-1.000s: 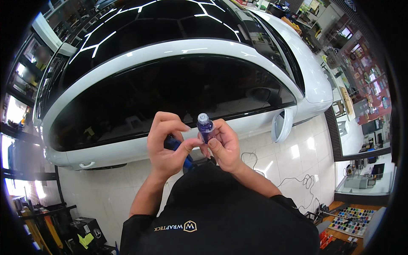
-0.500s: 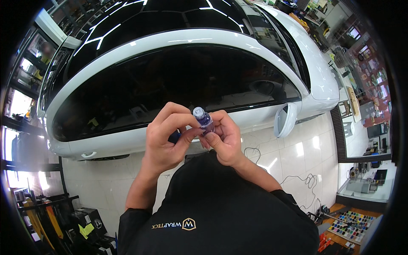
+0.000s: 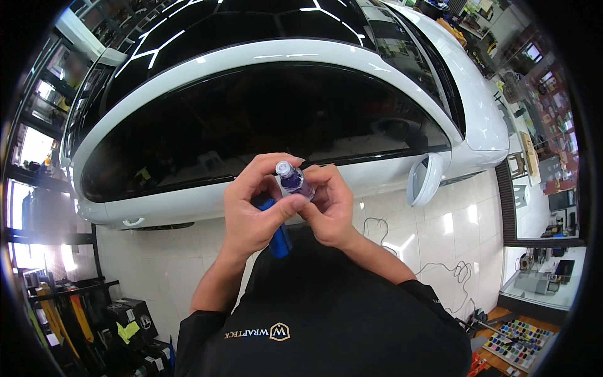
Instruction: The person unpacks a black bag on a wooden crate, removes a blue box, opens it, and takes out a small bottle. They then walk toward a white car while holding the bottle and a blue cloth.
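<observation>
Between my two hands is a small glass bottle (image 3: 293, 179) with purple-tinted contents, its pale top tilted up and to the left. My right hand (image 3: 333, 207) is closed round its lower part, thumb against the side. Curled about the bottle from the other side, my left hand (image 3: 248, 204) brings its thumb to the glass. That same hand also keeps a blue block-like piece (image 3: 280, 242) in its palm, with one end sticking out below the thumb. Both hands are in front of a white car's door (image 3: 370, 179), below its dark side window (image 3: 251, 125).
To the right, a white side mirror (image 3: 424, 180) juts out from the car. A thin cable (image 3: 461, 273) lies looped on the tiled floor (image 3: 408, 251). Black boxes (image 3: 135, 320) stand at the lower left, and a board of coloured samples (image 3: 521, 342) is at the lower right.
The bottle has shifted slightly left and leans more that way. More of the blue piece now shows under my left hand, whose fingers have moved behind the bottle's top.
</observation>
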{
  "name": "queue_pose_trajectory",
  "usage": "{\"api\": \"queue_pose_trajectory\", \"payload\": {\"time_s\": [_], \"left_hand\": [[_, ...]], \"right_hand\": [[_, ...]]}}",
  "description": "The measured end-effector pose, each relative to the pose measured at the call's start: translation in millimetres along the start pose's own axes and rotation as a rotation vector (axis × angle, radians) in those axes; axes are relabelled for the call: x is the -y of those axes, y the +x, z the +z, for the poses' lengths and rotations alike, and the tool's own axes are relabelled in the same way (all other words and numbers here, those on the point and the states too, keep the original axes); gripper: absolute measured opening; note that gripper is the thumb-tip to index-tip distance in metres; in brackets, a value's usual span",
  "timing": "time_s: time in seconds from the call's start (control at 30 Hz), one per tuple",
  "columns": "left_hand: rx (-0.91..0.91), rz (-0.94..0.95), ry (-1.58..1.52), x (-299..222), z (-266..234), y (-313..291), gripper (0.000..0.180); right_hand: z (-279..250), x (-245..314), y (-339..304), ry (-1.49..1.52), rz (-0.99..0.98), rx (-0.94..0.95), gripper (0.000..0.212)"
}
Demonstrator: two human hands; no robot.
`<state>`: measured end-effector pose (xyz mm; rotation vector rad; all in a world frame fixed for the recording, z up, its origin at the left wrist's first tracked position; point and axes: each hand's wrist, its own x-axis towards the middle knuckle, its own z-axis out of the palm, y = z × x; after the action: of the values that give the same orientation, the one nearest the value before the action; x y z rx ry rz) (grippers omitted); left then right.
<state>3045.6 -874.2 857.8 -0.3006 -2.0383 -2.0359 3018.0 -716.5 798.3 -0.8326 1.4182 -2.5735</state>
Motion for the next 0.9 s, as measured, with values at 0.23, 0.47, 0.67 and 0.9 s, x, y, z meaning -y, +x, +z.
{"api": "queue_pose_trajectory", "payload": {"time_s": [0.23, 0.47, 0.67, 0.9], "left_hand": [[0.003, -0.006, 0.054, 11.2, 26.4, 2.4, 0.031], [0.06, -0.056, 0.039, 19.0, 33.6, 3.4, 0.029], [0.043, -0.179, -0.094, 25.8, 23.1, -0.4, 0.039], [0.011, -0.119, 0.048, 19.0, -12.3, -3.0, 0.033]], "right_hand": [[-23.7, -8.2, -5.6, -0.256, -0.216, -0.024, 0.04], [-39.3, -14.9, -7.5, -0.435, -0.306, -0.044, 0.047], [-35.9, -19.9, 16.3, -0.569, -0.455, -0.04, 0.053], [-31.0, 23.7, 42.1, -0.682, -0.241, 0.261, 0.041]]}}
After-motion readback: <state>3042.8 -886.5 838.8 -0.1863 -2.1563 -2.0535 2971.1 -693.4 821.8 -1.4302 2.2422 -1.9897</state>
